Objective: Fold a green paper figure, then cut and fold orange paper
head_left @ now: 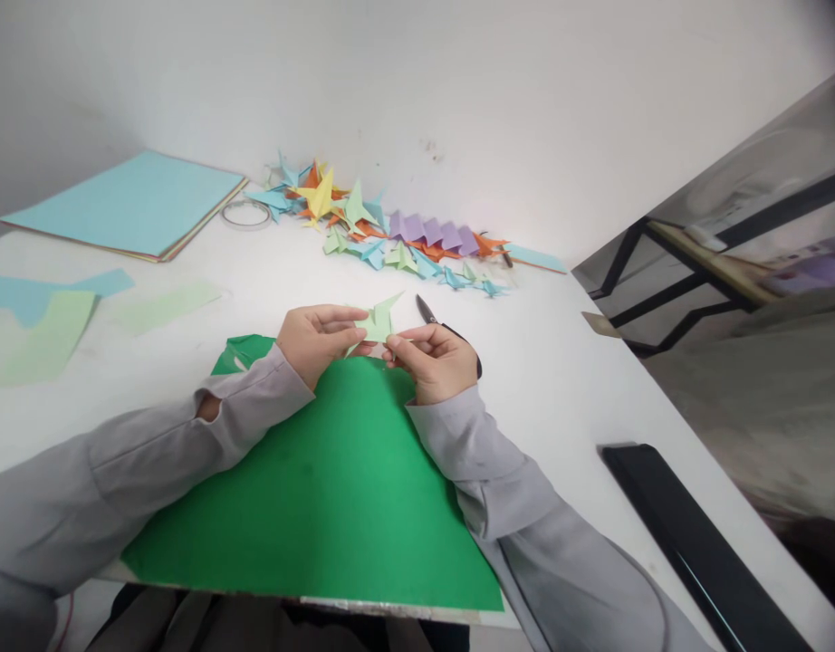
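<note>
Between my two hands is a pale green folded paper figure, its pointed tip sticking up to the right. My left hand pinches its left side between thumb and fingers. The lower right edge is pinched by my right hand, whose fingertips are partly hidden. Both hands hover over the far end of a green sheet. A pair of scissors lies on the table just beyond my right hand, its handles mostly covered by that hand.
Folded paper figures in several colours and a purple folded strip lie along the wall. Back left are a stack of coloured sheets and a wire ring. Paper scraps lie left. A long black object rests at right.
</note>
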The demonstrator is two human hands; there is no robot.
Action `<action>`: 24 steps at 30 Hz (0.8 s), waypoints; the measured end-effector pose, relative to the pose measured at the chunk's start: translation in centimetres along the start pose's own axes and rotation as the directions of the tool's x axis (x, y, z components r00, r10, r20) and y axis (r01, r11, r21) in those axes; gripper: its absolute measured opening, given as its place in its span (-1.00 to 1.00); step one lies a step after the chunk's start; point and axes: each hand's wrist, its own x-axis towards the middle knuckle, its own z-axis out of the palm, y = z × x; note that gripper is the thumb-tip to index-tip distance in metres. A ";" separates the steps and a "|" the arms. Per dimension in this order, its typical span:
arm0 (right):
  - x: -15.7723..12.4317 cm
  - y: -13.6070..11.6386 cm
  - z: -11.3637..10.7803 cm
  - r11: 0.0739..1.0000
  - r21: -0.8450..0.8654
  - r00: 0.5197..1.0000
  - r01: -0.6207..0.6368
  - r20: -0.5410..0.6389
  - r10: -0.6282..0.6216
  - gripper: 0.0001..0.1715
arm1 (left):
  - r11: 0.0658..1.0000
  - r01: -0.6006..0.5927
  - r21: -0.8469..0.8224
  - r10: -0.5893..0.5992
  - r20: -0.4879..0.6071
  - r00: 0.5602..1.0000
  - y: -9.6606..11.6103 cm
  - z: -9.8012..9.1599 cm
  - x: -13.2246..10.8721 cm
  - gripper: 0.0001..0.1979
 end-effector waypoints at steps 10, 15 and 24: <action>0.0 -0.1 -0.1 1.000 -0.021 1.000 -0.016 0.022 0.017 -0.79 | 0.992 -0.092 0.090 0.094 -0.012 0.996 0.1 0.1 -0.1 -0.72; 0.0 -0.1 -0.1 1.000 -0.020 1.000 -0.014 0.007 0.014 -0.80 | 0.992 -0.058 0.108 0.060 -0.010 0.998 0.0 0.0 -0.1 -0.68; -0.1 -0.1 0.0 1.000 -0.021 0.999 -0.007 0.042 0.008 -0.78 | 0.975 -0.131 0.178 0.139 -0.033 0.990 -0.1 -0.1 0.1 -0.68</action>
